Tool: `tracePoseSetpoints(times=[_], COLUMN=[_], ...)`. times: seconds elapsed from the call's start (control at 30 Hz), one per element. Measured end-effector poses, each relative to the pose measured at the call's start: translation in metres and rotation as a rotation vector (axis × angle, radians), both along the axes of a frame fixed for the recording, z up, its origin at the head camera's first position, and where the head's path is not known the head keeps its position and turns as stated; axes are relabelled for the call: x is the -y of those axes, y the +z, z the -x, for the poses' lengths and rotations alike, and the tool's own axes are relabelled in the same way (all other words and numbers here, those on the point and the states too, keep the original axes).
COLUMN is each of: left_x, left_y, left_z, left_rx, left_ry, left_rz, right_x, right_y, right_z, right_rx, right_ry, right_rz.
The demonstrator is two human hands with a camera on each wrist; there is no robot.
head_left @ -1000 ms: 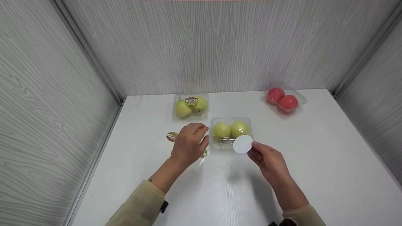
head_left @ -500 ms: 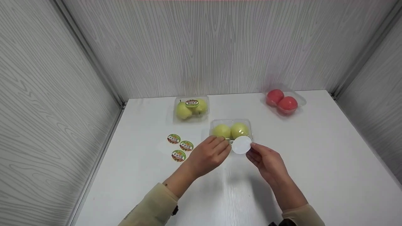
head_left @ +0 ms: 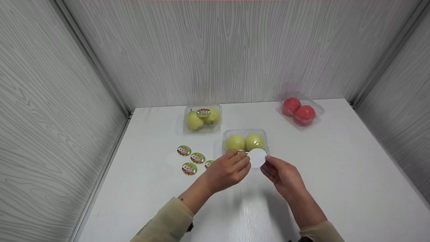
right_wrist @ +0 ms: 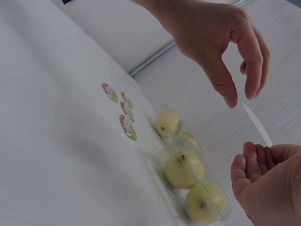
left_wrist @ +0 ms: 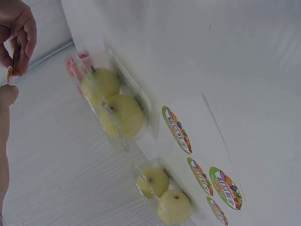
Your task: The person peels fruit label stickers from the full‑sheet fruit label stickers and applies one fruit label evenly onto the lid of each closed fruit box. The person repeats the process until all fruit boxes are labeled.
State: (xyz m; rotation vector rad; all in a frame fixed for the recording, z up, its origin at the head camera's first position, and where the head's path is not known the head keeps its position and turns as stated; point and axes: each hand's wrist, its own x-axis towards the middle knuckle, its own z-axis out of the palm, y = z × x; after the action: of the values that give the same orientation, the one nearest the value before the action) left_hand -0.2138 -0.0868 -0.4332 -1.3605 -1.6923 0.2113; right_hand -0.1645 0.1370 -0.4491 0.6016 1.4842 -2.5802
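In the head view my right hand (head_left: 285, 176) pinches a round sticker (head_left: 257, 158) at its right edge, white back facing up. My left hand (head_left: 228, 171) is at the sticker's left edge. The right wrist view shows my left thumb and forefinger a little apart, with the sticker's thin upper edge (right_wrist: 251, 117) right at the gap between them. Just behind both hands sits a clear plastic box (head_left: 245, 131) with two yellow-green pears (head_left: 254, 141). Several printed round fruit stickers (head_left: 189, 168) lie on the table left of my left hand, one partly covered by it.
A second clear box with two pears (head_left: 195, 120) and a round label (head_left: 203, 112) on its lid stands at the back left. Two red fruits (head_left: 304, 113) sit in a clear container at the back right. Wood-grain panels (head_left: 208, 50) enclose the table (head_left: 336, 161).
My left hand has moved right from over the stickers on the table to the held sticker's left edge, uncovering most of them. My right hand keeps its pinch on the sticker.
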Motion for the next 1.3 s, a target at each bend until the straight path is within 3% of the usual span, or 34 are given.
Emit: tracePoseSetpoints(times=[0.93,1.3], left_x=[-0.0014,0.0024], left_y=[-0.0016,0.0007], left_z=[-0.0029,-0.0046], left_rx=[0.024,0.08], left_ry=[-0.025,-0.012], left_rz=[-0.012,-0.038], right_x=[0.0011,-0.0003], right_y=[-0.0081,-0.007], right_z=[-0.0013,-0.003], right_rx=[0.024,-0.03], right_ry=[0.024,0.022], right_rz=[-0.011,0.002])
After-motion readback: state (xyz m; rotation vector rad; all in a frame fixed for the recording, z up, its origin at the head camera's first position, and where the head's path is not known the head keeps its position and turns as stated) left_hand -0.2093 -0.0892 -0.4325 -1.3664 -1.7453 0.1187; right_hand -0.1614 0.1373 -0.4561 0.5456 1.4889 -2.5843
